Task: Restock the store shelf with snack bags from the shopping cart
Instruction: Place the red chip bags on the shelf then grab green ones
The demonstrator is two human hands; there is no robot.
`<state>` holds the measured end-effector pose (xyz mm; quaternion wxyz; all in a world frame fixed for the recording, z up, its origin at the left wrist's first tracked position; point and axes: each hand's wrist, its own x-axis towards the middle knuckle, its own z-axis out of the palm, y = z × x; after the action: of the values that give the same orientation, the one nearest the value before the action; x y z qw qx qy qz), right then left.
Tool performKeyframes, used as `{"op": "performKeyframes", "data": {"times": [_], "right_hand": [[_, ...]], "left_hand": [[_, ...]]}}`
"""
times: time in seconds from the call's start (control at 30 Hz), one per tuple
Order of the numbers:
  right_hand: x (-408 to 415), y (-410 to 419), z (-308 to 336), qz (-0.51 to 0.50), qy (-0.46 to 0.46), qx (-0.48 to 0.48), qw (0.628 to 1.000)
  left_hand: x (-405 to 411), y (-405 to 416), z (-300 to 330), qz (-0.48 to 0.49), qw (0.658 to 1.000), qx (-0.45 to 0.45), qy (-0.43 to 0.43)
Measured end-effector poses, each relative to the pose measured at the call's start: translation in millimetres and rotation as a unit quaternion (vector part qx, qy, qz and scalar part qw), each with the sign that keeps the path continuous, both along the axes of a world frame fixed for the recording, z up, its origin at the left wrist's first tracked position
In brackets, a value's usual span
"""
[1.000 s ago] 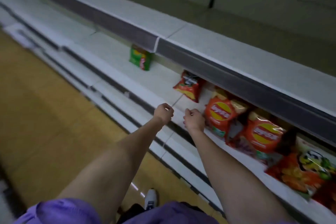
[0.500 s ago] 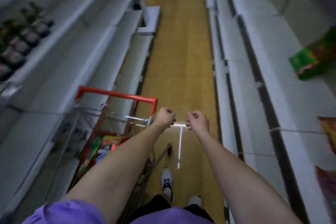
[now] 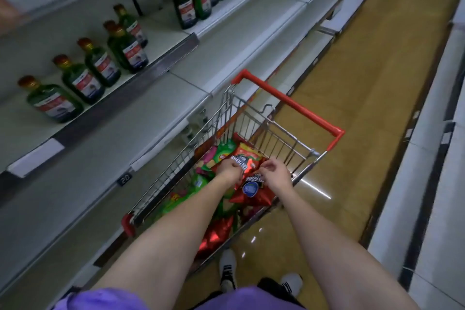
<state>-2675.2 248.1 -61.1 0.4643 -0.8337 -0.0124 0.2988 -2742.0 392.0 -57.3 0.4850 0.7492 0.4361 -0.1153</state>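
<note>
Both hands reach into the wire shopping cart with red handle [image 3: 289, 103]. Left hand [image 3: 230, 170] and right hand [image 3: 275, 175] have curled fingers at the top edge of a crinkly red foil snack bag [image 3: 251, 189], at 12 o'clock from the body; an actual pinch I cannot tell. Risks: thin foil slips, or the neighbouring green bags [image 3: 224, 150] drag out and spill over the rim.

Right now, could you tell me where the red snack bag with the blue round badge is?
In the head view, the red snack bag sits atop the pile in the shopping cart, right of centre, between the left hand and right hand.
</note>
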Motion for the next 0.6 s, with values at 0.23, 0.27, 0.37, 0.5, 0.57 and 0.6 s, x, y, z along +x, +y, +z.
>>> {"op": "performKeyframes", "data": {"times": [0.23, 0.27, 0.37, 0.5, 0.57, 0.6], "right_hand": [[-50.5, 57.2, 1.3, 0.085, -0.052, -0.071, 0.993], [-54.7, 60.3, 1.8, 0.096, -0.051, -0.080, 0.991], [-61.5, 63.4, 3.9, 0.110, -0.065, -0.100, 0.987], [-58.3, 54.7, 6.5, 0.108, -0.089, -0.158, 0.978], [-51.3, 50.5, 11.6, 0.102, -0.101, -0.183, 0.972], [-46.4, 48.3, 12.2, 0.097, -0.103, -0.192, 0.971]], "left_hand": [[-53.7, 55.7, -30.4, -0.018, 1.000, 0.015, 0.002], [-57.4, 57.9, -32.4, -0.020, 1.000, 0.013, 0.002], [-62.8, 61.7, -33.8, -0.026, 1.000, 0.011, 0.000], [-56.5, 56.9, -35.3, -0.043, 0.999, -0.003, -0.005], [-50.8, 52.4, -34.6, -0.057, 0.998, -0.012, -0.003], [-46.8, 50.6, -34.4, -0.064, 0.998, -0.014, -0.003]]}}
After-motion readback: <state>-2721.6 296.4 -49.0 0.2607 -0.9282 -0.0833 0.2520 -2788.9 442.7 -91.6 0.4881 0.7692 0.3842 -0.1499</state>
